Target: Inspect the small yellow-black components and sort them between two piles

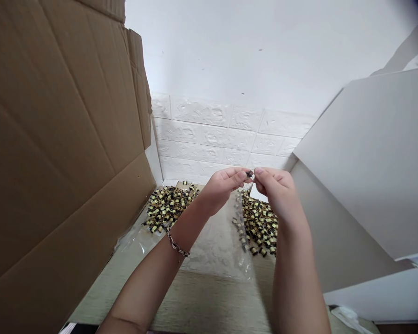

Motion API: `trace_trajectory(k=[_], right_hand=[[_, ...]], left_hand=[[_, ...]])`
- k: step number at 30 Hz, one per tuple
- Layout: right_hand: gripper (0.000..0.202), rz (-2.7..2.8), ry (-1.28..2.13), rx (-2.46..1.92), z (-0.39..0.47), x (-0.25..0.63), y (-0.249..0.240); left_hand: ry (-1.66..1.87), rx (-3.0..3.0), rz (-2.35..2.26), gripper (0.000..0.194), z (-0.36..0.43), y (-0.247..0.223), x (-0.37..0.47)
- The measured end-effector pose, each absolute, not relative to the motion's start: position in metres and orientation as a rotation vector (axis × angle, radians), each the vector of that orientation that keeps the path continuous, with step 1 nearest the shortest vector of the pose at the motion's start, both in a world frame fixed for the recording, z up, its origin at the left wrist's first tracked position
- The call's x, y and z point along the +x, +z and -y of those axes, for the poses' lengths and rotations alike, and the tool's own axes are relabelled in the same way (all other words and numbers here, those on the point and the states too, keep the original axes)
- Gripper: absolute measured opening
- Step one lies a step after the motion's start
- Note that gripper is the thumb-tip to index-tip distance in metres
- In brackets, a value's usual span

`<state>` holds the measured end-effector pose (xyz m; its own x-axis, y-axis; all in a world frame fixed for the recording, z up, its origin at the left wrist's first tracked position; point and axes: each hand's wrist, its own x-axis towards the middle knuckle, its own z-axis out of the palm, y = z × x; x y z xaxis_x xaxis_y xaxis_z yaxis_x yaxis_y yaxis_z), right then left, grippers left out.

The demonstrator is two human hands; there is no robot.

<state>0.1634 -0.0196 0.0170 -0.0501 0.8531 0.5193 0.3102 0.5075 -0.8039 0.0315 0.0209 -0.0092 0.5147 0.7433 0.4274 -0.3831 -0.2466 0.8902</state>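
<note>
Near the middle of the head view, my left hand [226,185] pinches a small dark component [249,174] between thumb and fingertips. Close on its right, my right hand [273,183] has thumb and forefinger pressed together at the component's edge; what they hold is too small to name. Both hands are raised above the table. Many small yellow and black components lie in a left pile [169,204] beyond my left forearm and in a right pile [259,222] below my right hand. Between the piles lies a clear plastic bag [212,246].
A tall cardboard sheet [62,139] walls off the left side. White panels [365,153] stand at the right. Behind the table [209,297] is a white brick-patterned wall [202,134]. A white card [258,194] lies by the right pile.
</note>
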Motion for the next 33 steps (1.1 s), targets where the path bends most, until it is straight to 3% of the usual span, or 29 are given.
trace_trajectory(k=[8, 15, 21, 33], right_hand=[[0.039, 1.652, 0.496, -1.078, 0.025, 0.164, 0.02], [0.039, 1.664, 0.091, -1.194, 0.029, 0.163, 0.021], [0.006, 1.702, -0.111, -1.108, 0.031, 0.164, 0.024], [0.011, 1.813, -0.294, -1.048, 0.03, 0.16, 0.024]], left_hand=[[1.154, 1.356, -0.246, 0.024, -0.019, -0.008, 0.033], [1.015, 1.15, -0.204, 0.024, -0.018, -0.007, 0.032], [0.969, 1.048, -0.204, 0.022, -0.017, -0.005, 0.029], [0.982, 1.091, -0.155, 0.018, -0.019, -0.006, 0.027]])
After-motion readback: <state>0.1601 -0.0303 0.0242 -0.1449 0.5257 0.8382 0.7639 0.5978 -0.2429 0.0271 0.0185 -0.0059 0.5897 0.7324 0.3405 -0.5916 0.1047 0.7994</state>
